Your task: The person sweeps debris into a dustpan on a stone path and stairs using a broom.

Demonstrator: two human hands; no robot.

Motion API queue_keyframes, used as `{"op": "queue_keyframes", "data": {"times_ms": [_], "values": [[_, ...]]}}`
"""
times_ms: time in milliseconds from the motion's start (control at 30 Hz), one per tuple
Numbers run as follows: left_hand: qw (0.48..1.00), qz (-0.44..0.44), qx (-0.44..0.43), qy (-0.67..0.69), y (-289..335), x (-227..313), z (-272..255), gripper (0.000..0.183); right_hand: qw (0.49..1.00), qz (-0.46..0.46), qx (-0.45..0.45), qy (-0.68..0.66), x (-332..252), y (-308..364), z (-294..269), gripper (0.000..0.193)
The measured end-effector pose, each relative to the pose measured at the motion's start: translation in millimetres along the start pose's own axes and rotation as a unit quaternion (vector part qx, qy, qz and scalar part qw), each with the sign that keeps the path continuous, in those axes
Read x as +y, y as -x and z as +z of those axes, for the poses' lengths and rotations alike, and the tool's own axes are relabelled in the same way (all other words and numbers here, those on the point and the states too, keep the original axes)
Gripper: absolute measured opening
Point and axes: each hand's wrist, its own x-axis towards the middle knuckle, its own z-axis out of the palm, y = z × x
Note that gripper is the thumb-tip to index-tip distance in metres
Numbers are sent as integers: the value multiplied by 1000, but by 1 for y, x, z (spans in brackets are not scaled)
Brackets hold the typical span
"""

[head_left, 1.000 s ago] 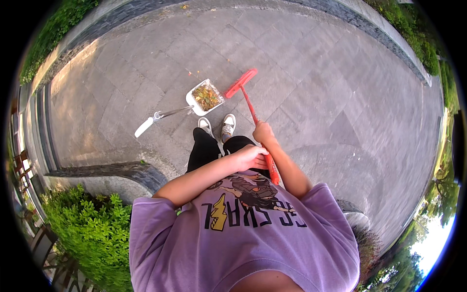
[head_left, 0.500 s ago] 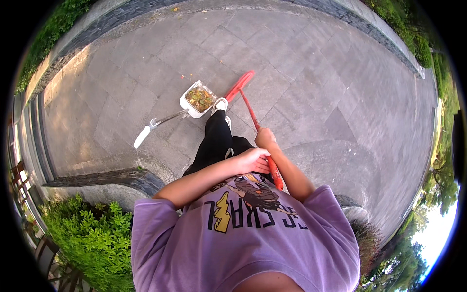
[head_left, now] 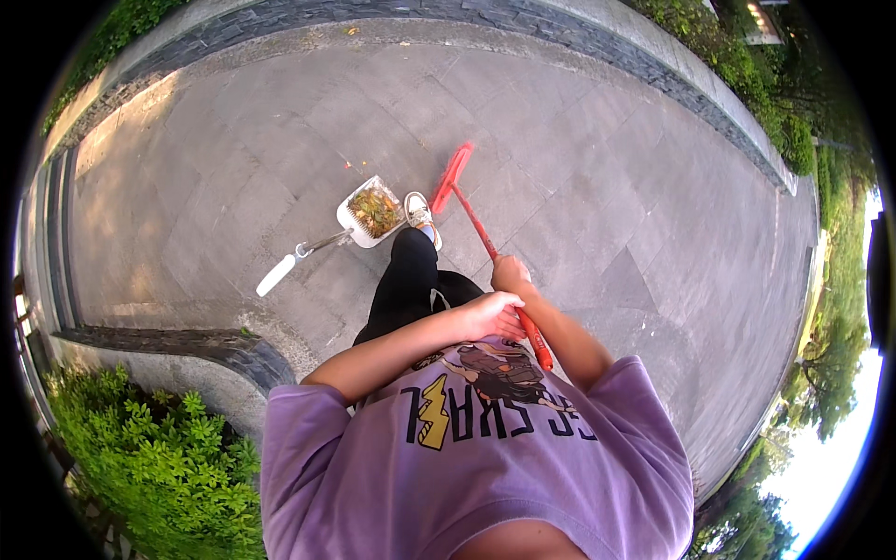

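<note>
A red broom (head_left: 476, 224) slants across the paving, its long flat head lying just right of my white shoe (head_left: 419, 211). My right hand (head_left: 511, 274) is wrapped round the middle of its handle. Close to my waist, my left hand (head_left: 492, 317) curls over the handle's upper part, its fingers partly hidden, and the grip end sticks out below it by my shirt. Left of the shoe sits a white dustpan (head_left: 348, 217) filled with dry brown and green leaves (head_left: 375, 213). Neither hand touches the dustpan, whose long handle (head_left: 277, 274) points toward the lower left.
Grey stone paving (head_left: 560, 168) spreads around me. A curved low stone wall (head_left: 448, 11) borders the far side, and a shorter one (head_left: 187, 347) stands at the left before a green bush (head_left: 159, 457). A few small bits (head_left: 353, 164) lie beyond the dustpan.
The broom head has swung slightly left and nearer to me. My hands stay round the handle. The dustpan and shoe appear lower in the picture as the view shifts.
</note>
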Motion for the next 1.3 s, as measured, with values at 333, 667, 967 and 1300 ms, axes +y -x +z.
{"op": "queue_keyframes", "data": {"times_ms": [333,667,967,1300], "values": [[992,61,-27,107,-16,110,4,38,995,-23,-28,93,-18,-82,-104,26],[957,238,-38,162,-41,234,32,15,997,20,-66,29,-12,-195,-217,37],[923,313,-32,223,-42,302,32,13,636,196,-281,-691,11,-277,-253,11],[691,482,510,-175,-32,266,69,60,752,149,-223,-602,-4,-348,-207,16]]}}
